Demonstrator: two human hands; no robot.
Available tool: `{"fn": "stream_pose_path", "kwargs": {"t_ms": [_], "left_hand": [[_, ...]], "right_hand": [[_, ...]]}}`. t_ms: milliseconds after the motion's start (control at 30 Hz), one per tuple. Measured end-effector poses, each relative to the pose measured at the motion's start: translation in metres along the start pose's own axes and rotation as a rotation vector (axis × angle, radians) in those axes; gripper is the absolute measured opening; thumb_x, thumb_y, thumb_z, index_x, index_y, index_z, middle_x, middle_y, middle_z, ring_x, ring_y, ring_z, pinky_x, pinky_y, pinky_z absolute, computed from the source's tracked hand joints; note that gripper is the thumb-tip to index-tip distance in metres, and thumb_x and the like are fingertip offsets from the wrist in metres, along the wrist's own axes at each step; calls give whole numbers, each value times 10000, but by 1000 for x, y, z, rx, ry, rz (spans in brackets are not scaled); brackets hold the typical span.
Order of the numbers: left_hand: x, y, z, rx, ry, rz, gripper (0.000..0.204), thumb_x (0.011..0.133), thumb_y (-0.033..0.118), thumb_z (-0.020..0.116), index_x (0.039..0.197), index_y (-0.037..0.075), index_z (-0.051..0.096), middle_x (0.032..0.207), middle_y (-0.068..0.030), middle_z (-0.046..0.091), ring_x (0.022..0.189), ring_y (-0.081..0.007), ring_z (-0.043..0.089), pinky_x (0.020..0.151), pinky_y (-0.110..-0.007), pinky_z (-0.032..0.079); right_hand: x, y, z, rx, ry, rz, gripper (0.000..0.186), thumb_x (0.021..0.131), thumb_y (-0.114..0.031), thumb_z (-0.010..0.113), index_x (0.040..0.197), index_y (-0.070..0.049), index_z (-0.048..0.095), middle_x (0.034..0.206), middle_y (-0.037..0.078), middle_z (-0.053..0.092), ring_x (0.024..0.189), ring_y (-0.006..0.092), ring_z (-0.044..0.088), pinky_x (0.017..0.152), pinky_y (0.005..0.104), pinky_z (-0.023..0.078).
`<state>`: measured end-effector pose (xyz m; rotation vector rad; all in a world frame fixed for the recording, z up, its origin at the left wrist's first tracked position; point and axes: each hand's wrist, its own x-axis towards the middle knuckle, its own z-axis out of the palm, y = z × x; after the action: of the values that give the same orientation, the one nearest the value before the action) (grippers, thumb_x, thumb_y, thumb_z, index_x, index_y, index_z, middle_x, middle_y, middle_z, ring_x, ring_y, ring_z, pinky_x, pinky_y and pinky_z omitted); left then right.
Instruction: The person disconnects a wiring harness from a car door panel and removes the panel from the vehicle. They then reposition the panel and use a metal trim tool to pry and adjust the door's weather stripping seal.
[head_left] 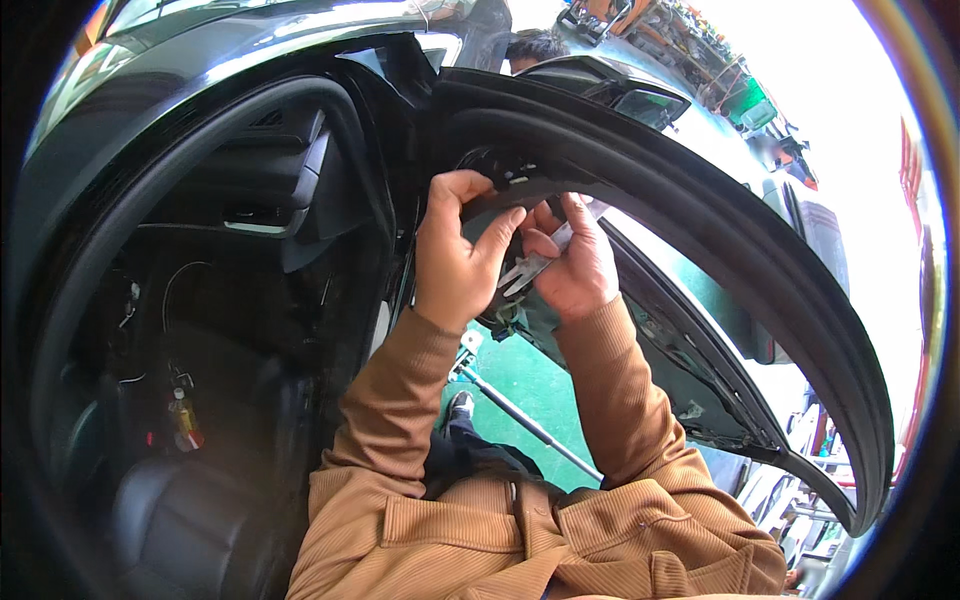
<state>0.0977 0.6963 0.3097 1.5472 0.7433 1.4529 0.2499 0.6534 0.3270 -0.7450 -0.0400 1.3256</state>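
Observation:
My left hand (448,262) is up at the front of the open car door's window frame (640,143), with thumb and fingers closed over the edge of a black trim strip (520,197). Right beside it, my right hand (588,268) has its fingers curled round a slim silver metal tool (527,272). The tool slants down toward my left wrist and ends in what look like two prongs. Its upper end is partly hidden by my fingers. My right fingertips are close to the underside of the same trim, but whether they touch it is hidden.
At left is the dark car interior with a black seat (185,515) and a small yellow-and-red object (184,425). The door's inner side (690,375) shows without its panel. A long grey pole (530,425) slants over the green floor (515,365). Another person's head (535,47) shows beyond.

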Motion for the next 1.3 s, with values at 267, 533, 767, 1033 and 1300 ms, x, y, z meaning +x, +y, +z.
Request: {"fn": "stream_pose_path", "kwargs": {"t_ms": [267, 533, 767, 1033, 1300], "left_hand": [[22, -5, -3, 61, -78, 124, 262, 915, 36, 779, 1094, 37, 588, 985, -61, 624, 904, -160, 619, 833, -297, 517], [33, -10, -9, 3, -212, 34, 224, 927, 6, 753, 1062, 23, 575, 957, -22, 585, 896, -115, 564, 828, -261, 479], [28, 4, -23, -91, -318, -93, 222, 948, 11, 745, 1092, 11, 576, 985, -12, 569, 919, -101, 557, 860, -250, 483], [-1, 5, -8, -2, -61, -30, 224, 934, 83, 784, 1028, 4, 597, 924, -69, 595, 847, -168, 596, 790, -286, 496], [-30, -6, -38, 30, -314, -64, 273, 826, 55, 849, 981, 49, 625, 881, -74, 615, 822, -209, 617, 727, -325, 502]], "right_hand": [[11, 9, 11, 111, 112, -33, 73, 993, -130, 648, 1031, -69, 632, 847, 42, 626, 658, 130, 500, 537, 251, 397], [11, 10, 17, 88, 11, -82, 73, 1051, -125, 569, 1017, -65, 591, 866, 45, 572, 695, 154, 508, 582, 268, 428], [-8, 31, 2, 79, -18, -141, 74, 1058, -116, 550, 1123, -117, 585, 968, 26, 591, 783, 136, 531, 567, 262, 416], [-50, -7, -22, -592, 41, -109, 291, 1069, -227, 570, 1206, 0, 692, 1072, 111, 745, 658, 83, 531, 533, 220, 389], [-106, -79, -60, -985, 30, -492, 278, 1085, -145, 549, 1273, 21, 669, 1027, 156, 753, 604, 61, 614, 466, 173, 382]]}}
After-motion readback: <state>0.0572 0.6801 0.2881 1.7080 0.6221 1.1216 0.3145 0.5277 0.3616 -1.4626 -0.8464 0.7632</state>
